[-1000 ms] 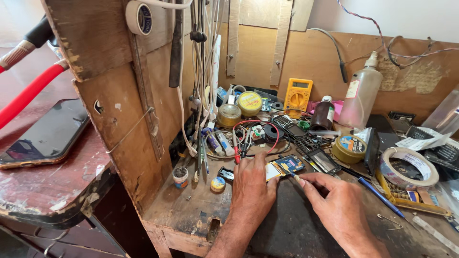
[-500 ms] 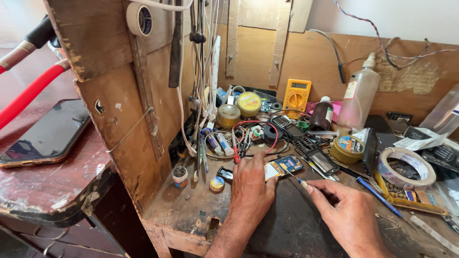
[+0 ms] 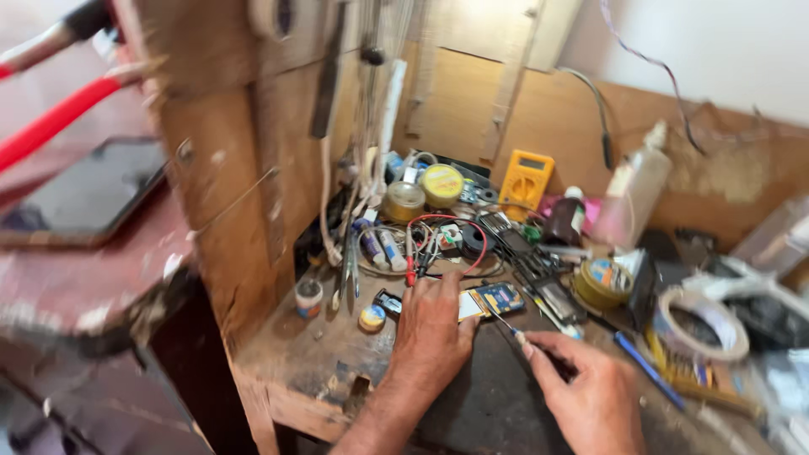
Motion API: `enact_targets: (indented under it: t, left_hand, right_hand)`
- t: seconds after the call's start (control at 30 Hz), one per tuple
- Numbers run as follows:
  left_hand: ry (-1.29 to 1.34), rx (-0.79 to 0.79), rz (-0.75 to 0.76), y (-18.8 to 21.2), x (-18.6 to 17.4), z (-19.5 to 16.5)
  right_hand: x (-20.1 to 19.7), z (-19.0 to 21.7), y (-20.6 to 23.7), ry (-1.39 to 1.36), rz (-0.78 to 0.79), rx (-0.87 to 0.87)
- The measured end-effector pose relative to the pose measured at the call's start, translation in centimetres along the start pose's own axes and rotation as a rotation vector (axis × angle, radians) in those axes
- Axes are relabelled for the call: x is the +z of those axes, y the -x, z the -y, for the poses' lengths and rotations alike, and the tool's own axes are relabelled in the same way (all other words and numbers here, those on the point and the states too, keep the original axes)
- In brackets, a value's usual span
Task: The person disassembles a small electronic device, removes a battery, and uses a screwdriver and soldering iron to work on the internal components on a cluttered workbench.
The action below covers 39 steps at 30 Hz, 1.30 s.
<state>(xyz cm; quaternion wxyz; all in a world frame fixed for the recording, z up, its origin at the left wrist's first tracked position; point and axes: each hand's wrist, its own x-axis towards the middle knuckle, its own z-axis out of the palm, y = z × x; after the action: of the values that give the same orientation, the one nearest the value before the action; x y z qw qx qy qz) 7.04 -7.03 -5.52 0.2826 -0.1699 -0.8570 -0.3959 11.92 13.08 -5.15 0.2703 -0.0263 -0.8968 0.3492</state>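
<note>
Phone [image 3: 84, 194], dark-screened, lies flat on the worn red surface at far left, under red-handled tools [image 3: 59, 118]. Right of the wooden upright, on the cluttered tabletop [image 3: 312, 371], the left hand [image 3: 434, 333] presses down on a small blue circuit board [image 3: 493, 299], its grip flat over the near-left end. Just right, the right hand [image 3: 590, 392] has its grip clenched on a thin probe tool [image 3: 510, 329] whose tip touches the board. Farther back stands a yellow multimeter [image 3: 527, 181]; a tape roll [image 3: 704, 324] lies at right.
</note>
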Motion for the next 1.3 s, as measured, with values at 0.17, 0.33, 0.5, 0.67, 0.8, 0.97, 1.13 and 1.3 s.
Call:
enact_targets:
  t: [0.17, 0.33, 0.5, 0.67, 0.8, 0.97, 1.13, 1.3]
  left_hand:
    - [-0.027, 0.038, -0.054, 1.9, -2.1, 1.2]
    - [0.015, 0.106, -0.201, 2.0, -4.5, -1.1]
    - [-0.022, 0.112, -0.244, 1.5, -7.5, -2.5]
    - [-0.247, -0.062, -0.127, 3.0, -10.0, -0.9]
    - [-0.327, -0.027, -0.030, 4.5, -10.4, 0.3]
    - [-0.385, 0.033, -0.001, 3.4, -8.1, 0.9]
    - [-0.316, 0.067, -0.021, 2.6, -5.9, -0.2]
    - [-0.272, 0.091, -0.156, 1.9, -7.7, -1.5]
  right_hand:
    - [1.6, -0.5, 1.0, -0.002, -0.122, -0.133]
    - [1.4, -0.9, 1.2, 0.016, -0.273, -0.198]
    - [0.2, -1.0, 0.2, 0.106, -0.240, -0.146]
    - [-0.7, -1.7, 0.5, 0.145, -0.262, -0.163]
    - [-0.7, -0.6, 0.9, 0.092, -0.296, -0.158]
    - [-2.3, -0.6, -0.1, 0.098, -0.256, -0.134]
    - [-3.1, -2.8, -1.4, 0.063, -0.270, -0.206]
    - [-3.5, -4.1, -1.8, 0.043, -0.238, -0.141]
